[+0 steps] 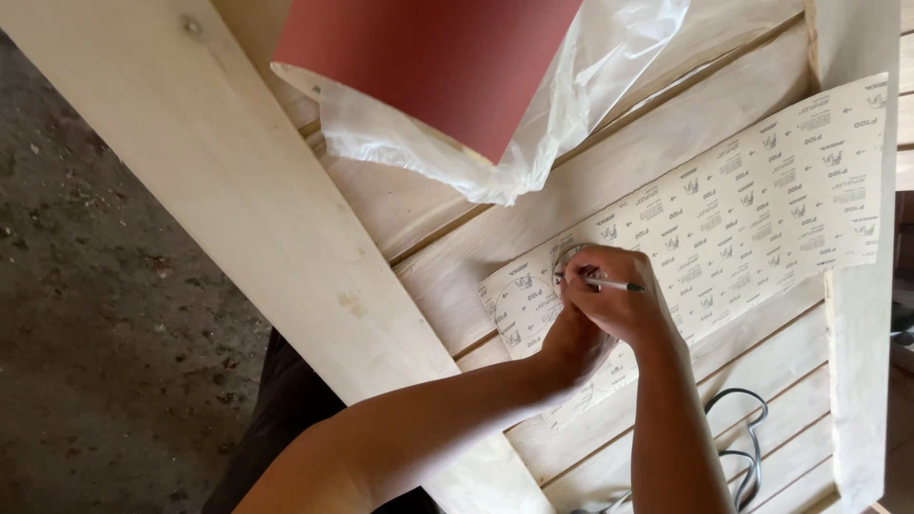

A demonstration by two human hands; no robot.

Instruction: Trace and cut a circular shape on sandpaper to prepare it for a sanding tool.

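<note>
A round template (568, 257) is pinned by the left hand (579, 335) on sandpaper (724, 214) mid-table while a pen (614, 284), pinched in the right hand (619, 295), is run around it, one circle (522, 306) already drawn beside it.

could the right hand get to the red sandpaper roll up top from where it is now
Probably yes. The right hand holds a pen on the printed sheet; only bare boards and loose plastic wrap lie between it and the red sandpaper roll. It would need a forward stretch.
</note>
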